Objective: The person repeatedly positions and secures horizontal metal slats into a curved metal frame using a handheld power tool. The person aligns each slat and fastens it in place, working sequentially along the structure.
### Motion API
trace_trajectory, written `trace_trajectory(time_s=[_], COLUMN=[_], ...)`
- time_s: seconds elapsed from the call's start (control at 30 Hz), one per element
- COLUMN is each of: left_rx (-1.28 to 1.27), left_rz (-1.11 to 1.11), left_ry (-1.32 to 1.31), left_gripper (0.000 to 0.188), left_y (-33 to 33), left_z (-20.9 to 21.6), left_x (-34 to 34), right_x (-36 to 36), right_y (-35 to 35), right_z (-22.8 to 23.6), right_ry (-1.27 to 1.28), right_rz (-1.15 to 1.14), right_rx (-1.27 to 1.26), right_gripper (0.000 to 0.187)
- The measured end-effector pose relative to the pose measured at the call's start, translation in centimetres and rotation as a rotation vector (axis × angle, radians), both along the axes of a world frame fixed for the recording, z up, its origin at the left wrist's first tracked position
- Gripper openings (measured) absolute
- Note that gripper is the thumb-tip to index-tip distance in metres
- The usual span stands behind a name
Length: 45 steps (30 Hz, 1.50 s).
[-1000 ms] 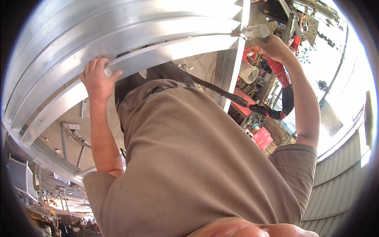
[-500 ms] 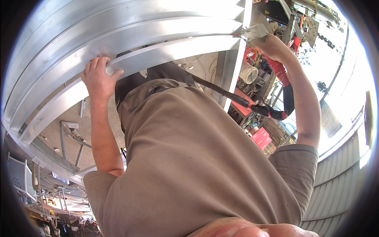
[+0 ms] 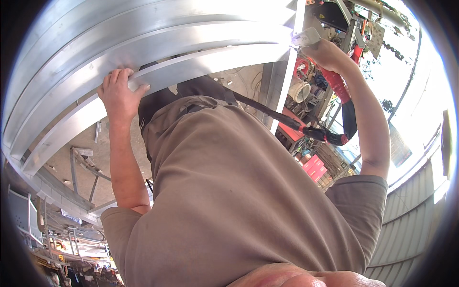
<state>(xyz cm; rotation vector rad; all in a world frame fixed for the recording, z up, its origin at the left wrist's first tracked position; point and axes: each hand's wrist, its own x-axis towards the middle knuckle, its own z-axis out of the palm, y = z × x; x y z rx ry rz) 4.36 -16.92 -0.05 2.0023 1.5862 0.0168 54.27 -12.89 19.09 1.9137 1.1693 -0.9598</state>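
Note:
Shiny silver metal slats run in curved rows across the top, meeting an upright metal frame bar on the right. My left hand is closed over the edge of the nearest slat, its fingers on the far side and thumb on the near side. In my right hand is a welding gun with a pale boxy head, its nozzle at the joint of slat and bar. A bright glow covers the nozzle tip, hiding the contact. From the grip hangs a thick black and red cable.
The cable passes behind my arm and across toward my legs. Beyond the frame bar are a white bucket, red boxes and cluttered tools. A thin metal stand is on the floor at left; a corrugated wall rises at right.
A bright white-violet glow has appeared at the welding gun's tip. My right hand and the gun have shifted very slightly; my left hand keeps its place on the slat.

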Motion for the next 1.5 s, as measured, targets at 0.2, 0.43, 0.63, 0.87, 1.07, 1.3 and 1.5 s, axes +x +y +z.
trace_trajectory(time_s=[0.2,0.43,0.63,0.87,1.07,1.3,1.5], left_rx=[0.009,-0.004,0.007,-0.003,-0.007,0.001,0.003], left_rz=[-0.002,-0.002,-0.001,0.008,0.010,0.007,0.002], left_ry=[-0.015,-0.021,-0.037,-0.040,-0.031,-0.038,-0.017], left_gripper=[0.056,0.057,0.057,0.056,0.056,0.055,0.056], left_y=[0.0,0.0,-0.1,-0.1,-0.1,-0.1,-0.2], left_z=[-0.1,0.0,-0.1,-0.1,-0.1,-0.1,-0.2], left_x=[-0.1,-0.2,-0.2,-0.2,-0.1,-0.1,0.0], right_x=[1.2,1.4,0.4,0.4,-1.0,0.1,5.1], right_y=[0.4,0.2,0.6,1.0,1.0,-1.6,-10.1], right_z=[-0.9,-1.0,-0.4,-0.3,1.3,6.8,6.6], right_ry=[-0.032,-0.066,-0.085,-0.131,-0.133,-0.141,-0.120], right_rz=[0.002,0.056,0.035,0.050,0.057,-0.271,-0.582], right_rx=[-0.044,-0.017,-0.045,-0.123,-0.091,0.170,0.469], right_gripper=[0.045,0.052,0.052,0.046,0.055,0.050,0.047])
